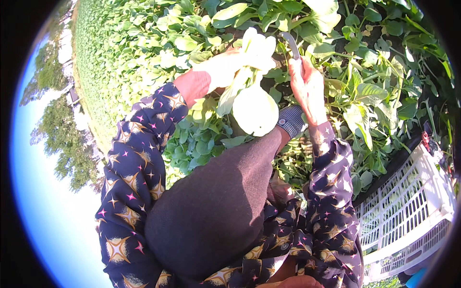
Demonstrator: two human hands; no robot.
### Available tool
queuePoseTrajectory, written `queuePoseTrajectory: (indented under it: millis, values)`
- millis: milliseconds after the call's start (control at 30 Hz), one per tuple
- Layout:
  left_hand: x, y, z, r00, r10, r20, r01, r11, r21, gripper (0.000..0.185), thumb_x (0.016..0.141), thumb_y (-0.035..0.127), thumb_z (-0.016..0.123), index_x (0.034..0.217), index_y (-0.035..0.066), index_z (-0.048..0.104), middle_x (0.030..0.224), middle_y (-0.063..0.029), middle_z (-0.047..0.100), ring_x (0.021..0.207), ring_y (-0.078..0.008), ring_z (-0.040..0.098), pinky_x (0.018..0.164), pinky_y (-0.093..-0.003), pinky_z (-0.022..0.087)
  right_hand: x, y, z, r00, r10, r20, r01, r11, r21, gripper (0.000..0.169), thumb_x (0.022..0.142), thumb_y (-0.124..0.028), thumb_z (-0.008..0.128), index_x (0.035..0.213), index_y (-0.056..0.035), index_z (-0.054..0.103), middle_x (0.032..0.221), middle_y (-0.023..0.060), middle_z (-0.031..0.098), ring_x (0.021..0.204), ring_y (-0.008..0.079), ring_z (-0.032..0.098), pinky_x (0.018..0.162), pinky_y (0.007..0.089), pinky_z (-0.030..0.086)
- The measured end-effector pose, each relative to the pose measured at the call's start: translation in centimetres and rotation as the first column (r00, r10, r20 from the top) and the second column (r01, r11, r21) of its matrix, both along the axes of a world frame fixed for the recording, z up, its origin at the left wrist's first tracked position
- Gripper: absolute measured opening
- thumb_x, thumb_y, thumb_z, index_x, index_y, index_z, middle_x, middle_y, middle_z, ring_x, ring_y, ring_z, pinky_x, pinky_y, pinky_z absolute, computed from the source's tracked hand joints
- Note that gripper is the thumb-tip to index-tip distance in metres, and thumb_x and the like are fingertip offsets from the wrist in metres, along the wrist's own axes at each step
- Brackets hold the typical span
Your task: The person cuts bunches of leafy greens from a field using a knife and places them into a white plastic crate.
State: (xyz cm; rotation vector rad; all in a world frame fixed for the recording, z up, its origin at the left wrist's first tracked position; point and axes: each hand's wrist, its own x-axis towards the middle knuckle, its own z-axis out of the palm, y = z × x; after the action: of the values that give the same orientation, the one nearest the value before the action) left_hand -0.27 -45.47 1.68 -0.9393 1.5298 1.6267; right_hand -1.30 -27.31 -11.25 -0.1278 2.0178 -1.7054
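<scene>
My left hand [225, 68] is closed around the pale stems of a leafy green vegetable [255, 109], whose broad leaf hangs towards my knee. Strong sunlight washes out the fingers and stems. To the right, my right hand [306, 84] grips a tool with a curved metal blade [290, 42], likely a sickle; its handle is mostly hidden in the fist. The blade points up and left, a little apart from the held vegetable. Leafy plants lie beneath both hands.
Dense rows of leafy green plants [144, 46] surround me. My bent knee in dark trousers [216, 194] fills the middle, with a checked shoe or cuff [292, 120] beyond. A white slatted plastic crate [403, 201] stands at the lower right. Trees [61, 144] line the far left.
</scene>
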Motion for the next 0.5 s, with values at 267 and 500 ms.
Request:
queuePoseTrajectory:
  millis: [267,500]
  values:
    - [-2.4,4.9,3.0,0.08,-0.984,0.161,0.514,-0.097,-0.852,0.035,0.071,0.012,0.068,0.104,0.002,0.064,0.109,-0.0149,0.059,0.082,-0.0257,0.063,0.072,-0.0388,0.049,-1.9,0.9,-1.4,0.881,-0.24,0.408,0.364,0.894,-0.26,0.019,0.096,-0.02,0.055,0.097,-0.0015,0.061,0.069,0.0007,0.056,0.055,0.0069,0.046,0.05,0.0238,0.038]
    - [-10.6,2.3,-0.6,-0.286,-0.905,0.314,0.098,-0.354,-0.93,0.029,0.078,0.016,0.065,0.108,0.016,0.067,0.113,-0.0107,0.06,0.075,-0.0235,0.066,0.065,-0.0354,0.052,-1.8,1.4,0.5,0.936,-0.344,0.078,0.347,0.937,-0.034,0.026,0.096,-0.021,0.053,0.112,-0.0019,0.059,0.071,0.0041,0.056,0.061,0.0141,0.052,0.058,0.0302,0.044]
